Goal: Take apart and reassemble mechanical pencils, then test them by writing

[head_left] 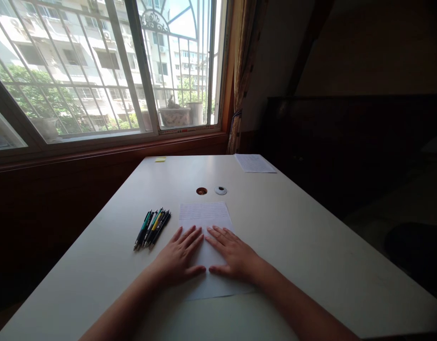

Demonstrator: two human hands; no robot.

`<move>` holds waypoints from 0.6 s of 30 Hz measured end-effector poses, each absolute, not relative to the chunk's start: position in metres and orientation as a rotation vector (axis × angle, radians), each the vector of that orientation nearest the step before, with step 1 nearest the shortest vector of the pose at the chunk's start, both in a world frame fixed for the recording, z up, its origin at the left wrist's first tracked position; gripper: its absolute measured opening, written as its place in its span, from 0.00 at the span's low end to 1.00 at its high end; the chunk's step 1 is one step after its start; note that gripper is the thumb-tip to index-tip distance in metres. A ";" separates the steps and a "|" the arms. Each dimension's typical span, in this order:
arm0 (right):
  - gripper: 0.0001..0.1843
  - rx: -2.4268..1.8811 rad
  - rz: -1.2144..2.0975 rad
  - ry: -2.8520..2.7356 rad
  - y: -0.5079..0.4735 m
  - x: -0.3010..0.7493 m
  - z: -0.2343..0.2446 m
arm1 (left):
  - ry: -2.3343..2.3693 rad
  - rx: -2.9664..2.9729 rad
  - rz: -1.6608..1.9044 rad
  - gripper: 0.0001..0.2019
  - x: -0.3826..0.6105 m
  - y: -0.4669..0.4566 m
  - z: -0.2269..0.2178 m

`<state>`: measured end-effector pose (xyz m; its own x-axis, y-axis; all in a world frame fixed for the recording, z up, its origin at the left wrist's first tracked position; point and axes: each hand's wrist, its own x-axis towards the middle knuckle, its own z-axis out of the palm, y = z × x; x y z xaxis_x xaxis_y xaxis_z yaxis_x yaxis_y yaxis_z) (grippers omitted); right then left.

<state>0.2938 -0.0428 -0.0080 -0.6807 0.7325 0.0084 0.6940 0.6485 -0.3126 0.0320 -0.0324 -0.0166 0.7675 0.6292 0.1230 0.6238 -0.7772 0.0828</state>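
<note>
A sheet of paper (204, 217) lies on the white table, with rows of faint writing or lines across its upper part. My left hand (181, 253) rests flat on its left side, fingers outstretched. On the right side of the sheet, my right hand (232, 253) lies flat too, its fingers spread. The thumbs point toward each other with a small gap between them. Both hands cover parts of the sheet's side edges. Left of my left hand is a bunch of several pens (152, 229), lying side by side, some with green or yellow parts.
The white table (292, 246) has a round hole (201, 191) with a round white cover (220, 190) beside it. More papers (255, 163) lie at the far right edge, and a yellow sticky note (160, 160) at the far left. A barred window (97, 71) stands behind.
</note>
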 end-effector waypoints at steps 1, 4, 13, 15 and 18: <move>0.47 -1.184 0.434 -2.726 -0.043 0.294 -0.008 | 1.033 2.920 0.229 0.41 0.032 -0.032 -0.017; 0.47 -1.176 0.441 -2.718 -0.043 0.294 -0.009 | 1.030 2.921 0.236 0.42 0.032 -0.032 -0.018; 0.47 -1.162 0.425 -2.701 -0.043 0.295 -0.010 | 1.008 2.914 0.250 0.42 0.031 -0.031 -0.018; 0.46 -1.150 0.423 -2.690 -0.042 0.295 -0.011 | 1.008 2.917 0.249 0.42 0.032 -0.030 -0.016; 0.46 -1.143 0.415 -2.680 -0.042 0.295 -0.012 | 1.007 2.915 0.250 0.42 0.032 -0.031 -0.014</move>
